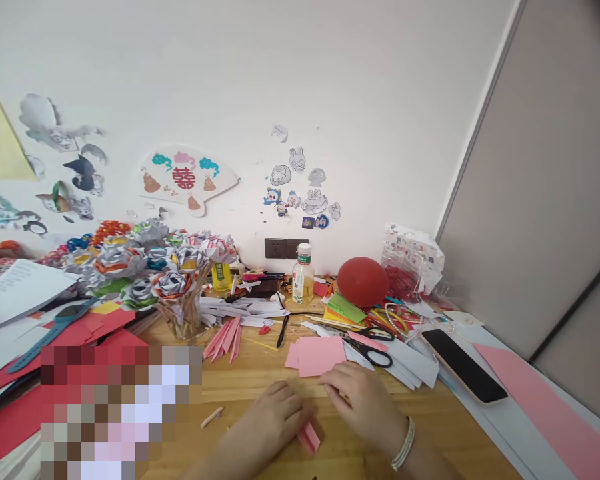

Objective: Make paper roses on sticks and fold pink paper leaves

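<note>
Head view: your left hand (279,415), grip closed on folded pink strip (310,440), near middle of counter (240,383); your right hand (359,400), grip indeterminable, just beside pink squares (321,355), farther off.

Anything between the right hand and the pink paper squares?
Nothing visible: the right hand is at the near edge of the pink paper squares. The folded pink paper lies aside, partly under the left hand.

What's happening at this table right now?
The left hand covers part of a folded pink paper on the table. The right hand is at the near edge of the pink sheets. Folded pink strips lie farther left, and scissors lie right of the sheets.
</note>
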`<state>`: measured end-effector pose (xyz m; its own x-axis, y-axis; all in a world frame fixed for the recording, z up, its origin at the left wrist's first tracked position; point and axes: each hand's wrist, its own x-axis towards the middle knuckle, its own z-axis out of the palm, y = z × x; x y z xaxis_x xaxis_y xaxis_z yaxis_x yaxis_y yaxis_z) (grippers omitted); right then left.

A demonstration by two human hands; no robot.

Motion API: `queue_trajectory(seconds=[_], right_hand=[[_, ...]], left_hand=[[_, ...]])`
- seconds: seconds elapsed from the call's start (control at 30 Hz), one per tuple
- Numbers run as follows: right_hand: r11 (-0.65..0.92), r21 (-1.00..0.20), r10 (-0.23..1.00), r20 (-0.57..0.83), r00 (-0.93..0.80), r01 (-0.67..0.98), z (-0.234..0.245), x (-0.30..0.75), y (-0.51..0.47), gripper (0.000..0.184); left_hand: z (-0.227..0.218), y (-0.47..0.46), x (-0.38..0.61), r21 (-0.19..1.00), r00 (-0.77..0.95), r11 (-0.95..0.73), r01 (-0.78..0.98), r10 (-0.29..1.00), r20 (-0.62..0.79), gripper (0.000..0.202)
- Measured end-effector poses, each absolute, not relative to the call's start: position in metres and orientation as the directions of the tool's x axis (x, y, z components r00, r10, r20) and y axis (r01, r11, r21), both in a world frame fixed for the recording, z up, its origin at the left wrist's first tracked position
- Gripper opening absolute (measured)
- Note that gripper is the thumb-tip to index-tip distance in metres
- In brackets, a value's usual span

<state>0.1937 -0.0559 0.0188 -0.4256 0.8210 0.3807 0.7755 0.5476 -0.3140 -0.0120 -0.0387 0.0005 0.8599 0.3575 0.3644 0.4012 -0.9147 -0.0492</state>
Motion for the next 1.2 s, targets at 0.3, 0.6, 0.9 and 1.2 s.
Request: queue_trajectory(seconds=[0.3, 0.6, 0.9, 1.2], right_hand=[[0.685, -0.424, 0.697, 0.143, -0.703, 0.593, 0.008, 0.193, -0.05, 0.026], [0.673, -0.422, 0.707, 0.129, -0.695, 0.607, -0.007, 0.187, -0.044, 0.017], [0.647, -0.516, 0.698, 0.105, -0.708, 0.561, -0.006, 0.191, -0.038, 0.016], [0.432, -0.648, 0.849, 0.057, -0.525, 0.628, -0.011, 0.183, -0.039, 0.012]], left_hand=[[0.003, -0.03, -0.017, -0.113, 0.9, -0.938, 0.328, 0.274, 0.338, 0.025], [0.002, -0.023, -0.026, 0.156, 0.886, -0.932, 0.326, 0.359, 0.295, 0.02], [0.006, -0.02, -0.029, 0.403, 0.877, -0.892, 0.207, 0.351, 0.328, 0.011], [0.012, -0.033, -0.025, 0.417, 0.847, -0.853, 0.315, 0.45, 0.281, 0.008]])
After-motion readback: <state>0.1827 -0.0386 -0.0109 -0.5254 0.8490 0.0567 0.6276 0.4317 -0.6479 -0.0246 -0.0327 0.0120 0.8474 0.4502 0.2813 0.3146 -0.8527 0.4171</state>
